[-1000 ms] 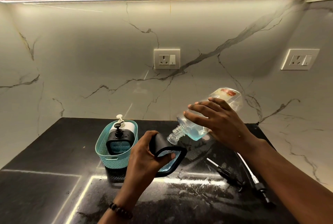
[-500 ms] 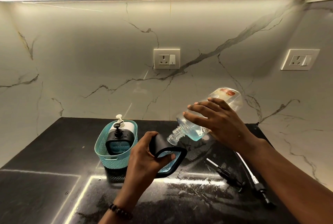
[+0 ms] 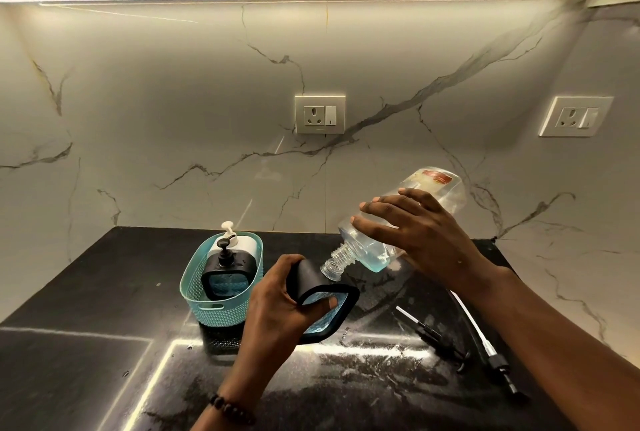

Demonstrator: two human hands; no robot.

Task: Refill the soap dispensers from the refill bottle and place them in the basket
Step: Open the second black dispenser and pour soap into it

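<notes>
The dark desk runs wide and bare to the left of the left hand, and its back edge meets the marble wall beyond both hands. Between the two forearms, toward the person, the surface is glossy and free of things.

The left hand is closed around a black-framed dispenser, thumb across its bluish front panel, holding it tilted with its open top toward the right hand. The right hand grips the clear refill bottle with fingers spread over its upper side — the bottle is tipped neck-down, its base raised toward the wall. A little pale blue liquid sits in the low shoulder by the neck. The threaded neck is at the top of the dispenser, touching or just beside it; I cannot tell which.

Just left of the left hand stands a teal basket holding two dispensers upright — a black one in front and a white one behind it. Under the right forearm, two loose pump tubes lie on the desk.
</notes>
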